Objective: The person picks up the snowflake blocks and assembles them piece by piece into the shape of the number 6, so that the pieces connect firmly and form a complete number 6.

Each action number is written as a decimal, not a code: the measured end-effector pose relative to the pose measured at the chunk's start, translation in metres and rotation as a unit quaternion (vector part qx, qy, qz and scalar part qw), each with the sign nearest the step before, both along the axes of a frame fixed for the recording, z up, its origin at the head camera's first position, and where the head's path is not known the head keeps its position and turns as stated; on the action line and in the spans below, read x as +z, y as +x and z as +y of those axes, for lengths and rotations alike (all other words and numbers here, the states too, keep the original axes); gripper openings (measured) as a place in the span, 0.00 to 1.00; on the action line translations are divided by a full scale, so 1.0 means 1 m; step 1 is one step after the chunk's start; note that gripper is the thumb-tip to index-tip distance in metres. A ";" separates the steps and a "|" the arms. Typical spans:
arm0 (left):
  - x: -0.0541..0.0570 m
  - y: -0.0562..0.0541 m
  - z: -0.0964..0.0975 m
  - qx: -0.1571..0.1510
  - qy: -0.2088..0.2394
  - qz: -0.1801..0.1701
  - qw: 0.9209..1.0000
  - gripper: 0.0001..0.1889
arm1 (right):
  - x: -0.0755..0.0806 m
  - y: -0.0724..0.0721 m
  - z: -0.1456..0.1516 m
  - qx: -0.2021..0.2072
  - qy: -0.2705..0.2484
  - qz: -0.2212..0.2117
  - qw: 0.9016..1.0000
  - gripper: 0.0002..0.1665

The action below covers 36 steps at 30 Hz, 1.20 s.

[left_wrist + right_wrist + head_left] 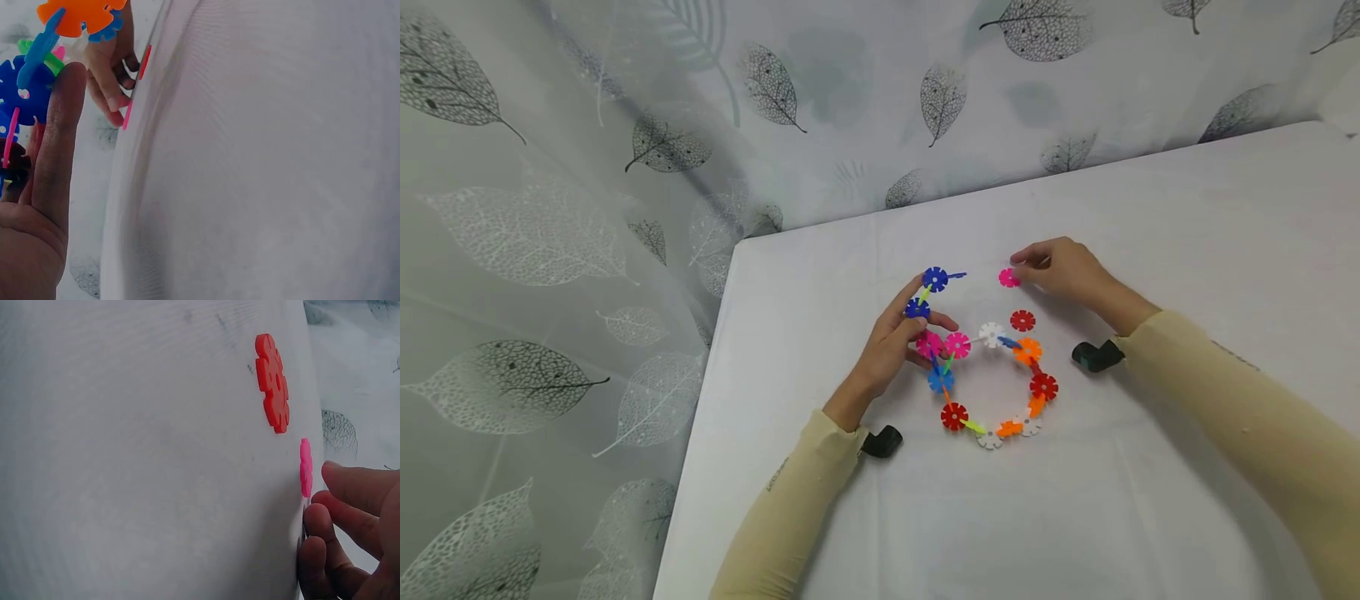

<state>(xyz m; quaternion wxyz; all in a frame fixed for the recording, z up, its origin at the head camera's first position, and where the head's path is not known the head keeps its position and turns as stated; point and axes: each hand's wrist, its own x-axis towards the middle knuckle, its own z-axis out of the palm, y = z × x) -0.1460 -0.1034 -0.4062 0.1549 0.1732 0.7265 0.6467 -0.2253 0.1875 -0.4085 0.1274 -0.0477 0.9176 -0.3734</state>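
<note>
A chain of colourful notched plastic discs (pixel 1043 387) forms a loop, with a tail of blue discs (pixel 935 278) running up at its left. My left hand (pixel 883 354) grips the chain where the tail meets the loop, thumb near a dark blue disc (pixel 917 309). In the left wrist view a finger stands straight beside a blue disc (pixel 37 94). A loose pink disc (pixel 305 467) lies flat on the table. My right hand (pixel 1067 271) is right at it, thumb and index finger parted at its edge. A loose red disc (pixel 1022 321) lies nearer me.
The white table (pixel 1150 467) ends at the back against a leaf-patterned curtain (pixel 850 92), which also hangs along the left side. Black wrist mounts (pixel 882 442) stick out from both sleeves, the right one close to the loop.
</note>
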 end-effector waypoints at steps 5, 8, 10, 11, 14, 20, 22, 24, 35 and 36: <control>-0.004 -0.001 0.002 0.019 -0.011 -0.040 0.999 0.34 | 0.000 0.001 -0.003 0.012 0.013 0.012 1.000 0.23; -0.004 -0.002 0.004 0.032 -0.019 -0.060 0.997 0.34 | -0.001 0.000 -0.003 0.017 0.026 0.020 0.999 0.23; -0.005 -0.002 0.006 0.041 -0.024 -0.072 0.996 0.33 | -0.001 0.001 -0.003 0.017 0.031 0.018 0.999 0.23; -0.005 -0.002 0.006 0.046 -0.027 -0.078 0.996 0.33 | 0.000 0.001 -0.003 0.018 0.031 0.015 0.999 0.23; -0.005 -0.002 0.008 0.061 -0.035 -0.097 0.993 0.33 | 0.002 0.001 -0.003 0.019 0.023 0.002 1.000 0.24; -0.006 -0.002 0.009 0.080 -0.063 -0.130 0.986 0.32 | 0.003 0.003 -0.001 0.037 0.001 0.004 0.999 0.20; -0.006 -0.002 0.009 0.084 -0.075 -0.132 0.985 0.33 | 0.002 0.004 0.000 0.047 -0.006 0.011 0.999 0.18; -0.005 -0.001 0.010 0.089 -0.094 -0.126 0.984 0.33 | 0.002 0.005 0.000 0.055 -0.014 0.014 0.998 0.17; 0.010 0.000 0.014 0.114 -0.375 0.040 0.919 0.35 | 0.009 0.008 -0.011 0.078 -0.031 -0.012 0.996 0.17; 0.011 -0.001 0.014 0.117 -0.394 0.051 0.910 0.34 | 0.009 0.009 -0.011 0.080 -0.031 -0.012 0.996 0.17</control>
